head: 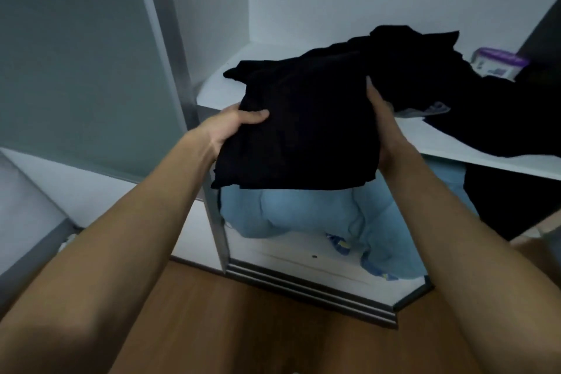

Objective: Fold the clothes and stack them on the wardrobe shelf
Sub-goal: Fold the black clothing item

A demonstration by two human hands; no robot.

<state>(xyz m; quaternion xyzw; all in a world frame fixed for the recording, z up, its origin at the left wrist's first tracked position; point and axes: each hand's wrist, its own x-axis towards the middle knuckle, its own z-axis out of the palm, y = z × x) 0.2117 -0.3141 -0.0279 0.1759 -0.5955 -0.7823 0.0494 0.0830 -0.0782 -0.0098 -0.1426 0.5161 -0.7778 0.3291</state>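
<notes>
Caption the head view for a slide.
Left hand and right hand hold a folded black garment at the wardrobe shelf, blue fabric below.

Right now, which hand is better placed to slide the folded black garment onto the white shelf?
Left, probably: the left hand grips the folded black garment beside bare white shelf; the right hand is crowded by a loose black clothes heap.

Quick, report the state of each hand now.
Left hand: grips the folded black garment.
Right hand: grips its opposite edge.
</notes>
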